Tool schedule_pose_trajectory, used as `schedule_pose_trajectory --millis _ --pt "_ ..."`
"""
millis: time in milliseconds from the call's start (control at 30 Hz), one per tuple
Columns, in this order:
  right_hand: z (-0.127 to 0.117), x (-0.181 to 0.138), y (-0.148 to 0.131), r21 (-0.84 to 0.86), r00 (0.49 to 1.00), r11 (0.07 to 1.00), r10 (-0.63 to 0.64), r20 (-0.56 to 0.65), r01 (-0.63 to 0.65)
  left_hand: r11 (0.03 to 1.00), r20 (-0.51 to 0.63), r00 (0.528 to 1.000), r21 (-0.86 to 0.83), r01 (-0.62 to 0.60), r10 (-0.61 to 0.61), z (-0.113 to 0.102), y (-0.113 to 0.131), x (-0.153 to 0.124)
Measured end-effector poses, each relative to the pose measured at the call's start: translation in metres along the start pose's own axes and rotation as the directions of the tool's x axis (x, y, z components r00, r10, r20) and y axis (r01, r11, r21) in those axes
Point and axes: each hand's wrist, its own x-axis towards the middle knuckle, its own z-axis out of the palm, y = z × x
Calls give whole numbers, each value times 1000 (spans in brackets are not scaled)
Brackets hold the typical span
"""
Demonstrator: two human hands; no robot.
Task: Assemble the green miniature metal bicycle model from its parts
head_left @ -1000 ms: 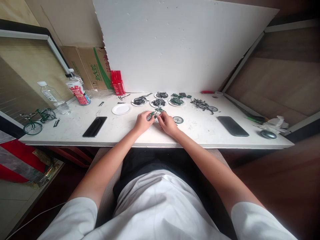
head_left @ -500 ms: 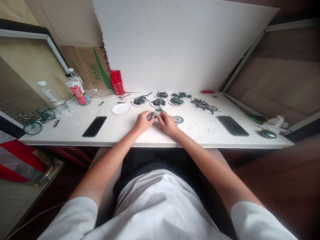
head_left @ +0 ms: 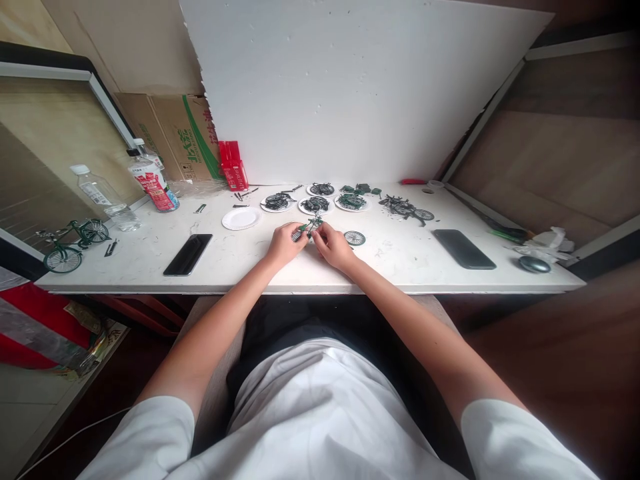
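Two grips, left hand (head_left: 283, 245), right hand (head_left: 334, 245), pinched around green model part (head_left: 312, 226); white table (head_left: 300, 275); foam board (head_left: 350, 93) behind.

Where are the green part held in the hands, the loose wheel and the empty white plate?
green part (head_left: 314, 225): head view, its green end between the fingertips.
loose wheel (head_left: 355, 237): head view, its hub.
empty white plate (head_left: 241, 218): head view, its bare middle.

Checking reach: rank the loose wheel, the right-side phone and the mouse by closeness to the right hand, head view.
1. loose wheel, just beside the right hand.
2. phone, farther right.
3. mouse, farthest right, near the edge.
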Motion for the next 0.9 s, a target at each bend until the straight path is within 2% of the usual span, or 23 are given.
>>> schedule_pose_trajectory --millis 467,900 --pt "0 -1 -3 -13 1000 999 -29 6 29 999 -68 997 36 -19 21 1 3 0" --pt "1 1 0 -76 995 995 -72 -67 67 999 -75 997 31 -18 21 0 3 0"
